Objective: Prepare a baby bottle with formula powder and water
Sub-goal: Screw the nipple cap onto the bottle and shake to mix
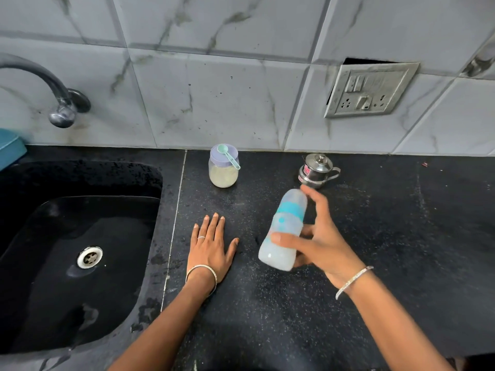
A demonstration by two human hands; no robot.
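Fingers of the right hand [318, 236] are wrapping around the baby bottle [285, 231], holding it tilted and blurry above the black counter [375, 263]. The left hand [211, 246] is lying flat and open on the counter, holding nothing. Behind them, a powder jar [223, 170] with a scoop [228, 155] on its lid is standing near a small steel pot [316, 170].

soft, even light over a dark counter [375, 263]; glare on the tap [62, 115] and steel pot [316, 170]. bottle [285, 228] blurred, perhaps by motion. wide-angle bending at the edges.
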